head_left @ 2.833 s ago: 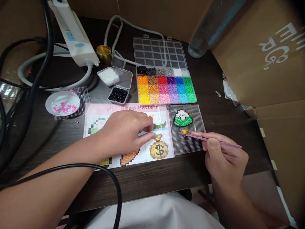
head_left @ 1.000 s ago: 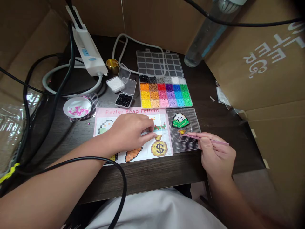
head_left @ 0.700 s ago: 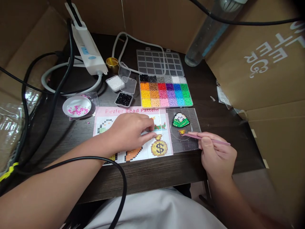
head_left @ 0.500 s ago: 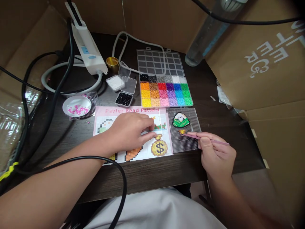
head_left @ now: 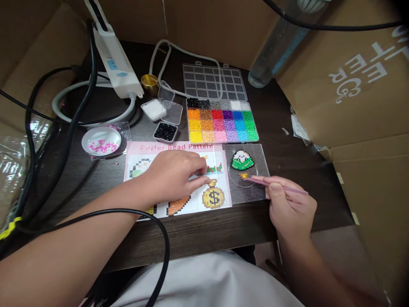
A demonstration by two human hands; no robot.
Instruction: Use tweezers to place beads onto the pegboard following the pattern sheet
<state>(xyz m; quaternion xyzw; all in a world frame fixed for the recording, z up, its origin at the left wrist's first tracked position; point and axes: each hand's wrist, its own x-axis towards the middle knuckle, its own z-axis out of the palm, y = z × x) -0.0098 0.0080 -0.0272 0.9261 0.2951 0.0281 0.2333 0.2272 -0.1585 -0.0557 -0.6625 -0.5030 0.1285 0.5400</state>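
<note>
My right hand (head_left: 292,204) pinches a pair of pink tweezers (head_left: 277,185), their tips down at a small patch of yellow and orange beads (head_left: 244,175) on a clear pegboard (head_left: 238,194). Just above that patch sits a rice-ball figure (head_left: 242,160) of white, black and green beads. Any single bead in the tips is too small to make out. My left hand (head_left: 177,175) lies on the printed bead pattern sheet (head_left: 194,204), holding nothing. Its fingers are curled, with the thumb stretched apart beside the printed money bag (head_left: 213,196).
Behind the sheet stands a sorted bead box (head_left: 223,121) with its lid back. Small boxes of white beads (head_left: 155,110) and black beads (head_left: 165,132), a dish (head_left: 86,143) of pink beads and a power strip (head_left: 116,64) lie left. A black cable (head_left: 168,243) crosses my left forearm.
The tweezer tips have shifted very slightly left at the yellow bead patch. My left hand keeps its place on the sheet. The whole view has moved a little.
</note>
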